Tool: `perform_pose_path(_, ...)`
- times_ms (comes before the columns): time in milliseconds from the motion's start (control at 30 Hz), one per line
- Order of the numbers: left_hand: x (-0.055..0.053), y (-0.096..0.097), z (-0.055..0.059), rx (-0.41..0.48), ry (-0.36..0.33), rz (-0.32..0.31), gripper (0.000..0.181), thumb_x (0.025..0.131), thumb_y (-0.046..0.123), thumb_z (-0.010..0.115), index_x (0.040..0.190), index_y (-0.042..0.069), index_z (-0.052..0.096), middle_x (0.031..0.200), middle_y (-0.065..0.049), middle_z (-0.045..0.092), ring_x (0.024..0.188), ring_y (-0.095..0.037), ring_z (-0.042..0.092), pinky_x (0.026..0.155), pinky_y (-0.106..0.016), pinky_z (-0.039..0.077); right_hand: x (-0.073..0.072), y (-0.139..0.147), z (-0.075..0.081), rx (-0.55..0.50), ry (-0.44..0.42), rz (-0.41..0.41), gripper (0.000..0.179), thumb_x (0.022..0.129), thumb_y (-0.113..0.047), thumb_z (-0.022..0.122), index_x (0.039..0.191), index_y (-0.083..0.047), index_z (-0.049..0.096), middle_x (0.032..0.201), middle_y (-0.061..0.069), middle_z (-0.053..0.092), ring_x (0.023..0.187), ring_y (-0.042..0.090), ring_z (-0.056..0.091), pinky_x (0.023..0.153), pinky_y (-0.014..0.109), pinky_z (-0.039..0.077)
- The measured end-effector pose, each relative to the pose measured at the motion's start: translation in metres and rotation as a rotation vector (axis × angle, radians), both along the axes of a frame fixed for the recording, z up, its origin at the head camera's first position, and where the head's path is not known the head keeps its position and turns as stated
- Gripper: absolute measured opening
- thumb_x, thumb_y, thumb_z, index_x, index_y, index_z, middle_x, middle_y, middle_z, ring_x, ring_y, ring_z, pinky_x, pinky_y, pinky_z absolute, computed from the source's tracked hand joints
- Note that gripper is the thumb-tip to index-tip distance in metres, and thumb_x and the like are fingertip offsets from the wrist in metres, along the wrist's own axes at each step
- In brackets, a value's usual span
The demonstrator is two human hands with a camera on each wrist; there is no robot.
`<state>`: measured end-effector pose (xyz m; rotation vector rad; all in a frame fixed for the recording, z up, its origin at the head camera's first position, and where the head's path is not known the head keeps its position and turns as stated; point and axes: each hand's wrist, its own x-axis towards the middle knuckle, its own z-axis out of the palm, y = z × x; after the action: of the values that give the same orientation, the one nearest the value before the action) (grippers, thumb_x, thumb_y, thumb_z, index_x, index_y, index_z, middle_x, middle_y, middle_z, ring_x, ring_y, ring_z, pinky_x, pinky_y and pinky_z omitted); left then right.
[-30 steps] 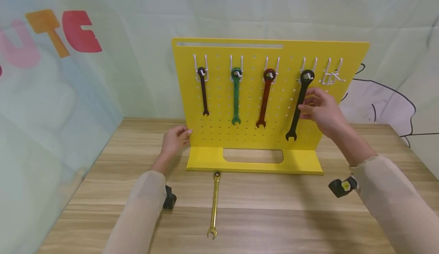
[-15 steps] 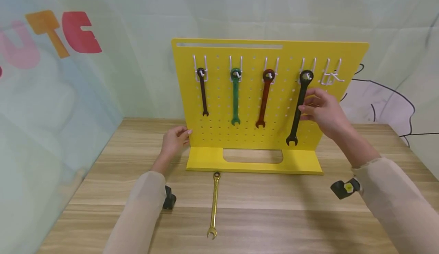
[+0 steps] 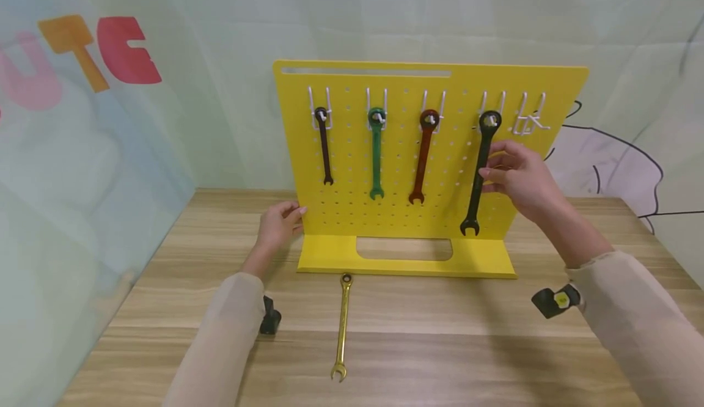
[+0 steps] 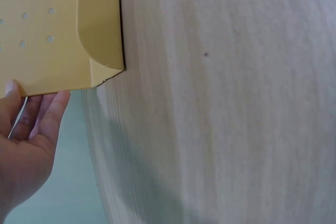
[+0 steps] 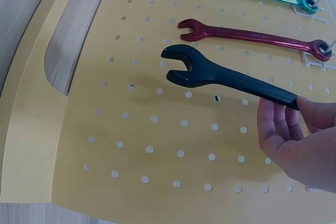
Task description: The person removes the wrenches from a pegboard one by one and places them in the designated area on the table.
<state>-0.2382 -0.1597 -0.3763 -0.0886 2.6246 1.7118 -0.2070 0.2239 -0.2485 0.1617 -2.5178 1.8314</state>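
Observation:
My right hand (image 3: 519, 175) pinches the shank of a black combination wrench (image 3: 477, 181), whose ring end sits at the fourth hook of the yellow pegboard (image 3: 396, 217). In the right wrist view, the black wrench's open end (image 5: 184, 66) stands out from the board, its shadow below. My left hand (image 3: 277, 227) holds the board's left edge, thumb in front and fingers behind, as the left wrist view also shows. A small dark wrench (image 3: 325, 150), a green wrench (image 3: 376, 159) and a red wrench (image 3: 422, 162) hang on the hooks to the left.
A gold wrench (image 3: 342, 327) lies on the wooden table (image 3: 429, 346) in front of the board's foot. At the far right of the board, a white hook (image 3: 530, 120) carries no wrench. A printed cloth (image 3: 231, 89) hangs behind.
The black wrench's lower end has tilted out from the board and slightly right, with the right hand still gripping it. The left hand stays at the board's edge.

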Motion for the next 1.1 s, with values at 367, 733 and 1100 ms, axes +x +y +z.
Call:
perform_pose_path(367, -0.001, 0.000, 0.001, -0.008, 0.005, -0.001, 0.029, 0.095, 0.019, 0.050, 0.106, -0.006, 0.058, 0.100, -0.019, 0.057, 0.094, -0.030, 0.057, 0.080, -0.036, 0.053, 0.003, 0.001, 0.004, -0.013, -0.013, 0.002, 0.021, 0.092, 0.003, 0.048, 0.111, -0.006, 0.044, 0.095, 0.005, 0.047, 0.082, 0.017, 0.051, 0.072, 0.027, 0.054)
perform_pose_path(733, 0.000, 0.000, 0.000, -0.010, 0.009, -0.004, 0.028, 0.094, 0.018, 0.051, 0.105, -0.007, 0.058, 0.100, -0.019, 0.057, 0.094, -0.031, 0.058, 0.081, -0.036, 0.053, 0.008, 0.001, 0.006, 0.007, -0.017, 0.008, 0.023, 0.092, 0.001, 0.049, 0.114, -0.005, 0.043, 0.096, 0.006, 0.049, 0.082, 0.017, 0.054, 0.074, 0.028, 0.054)
perform_pose_path(1100, 0.000, 0.000, 0.001, -0.020, 0.007, 0.001, 0.027, 0.095, 0.018, 0.051, 0.104, -0.007, 0.058, 0.099, -0.019, 0.057, 0.093, -0.030, 0.057, 0.080, -0.036, 0.053, 0.016, 0.001, 0.010, 0.050, -0.013, 0.018, 0.028, 0.092, 0.000, 0.051, 0.118, -0.003, 0.041, 0.098, 0.007, 0.049, 0.083, 0.017, 0.054, 0.074, 0.028, 0.054)
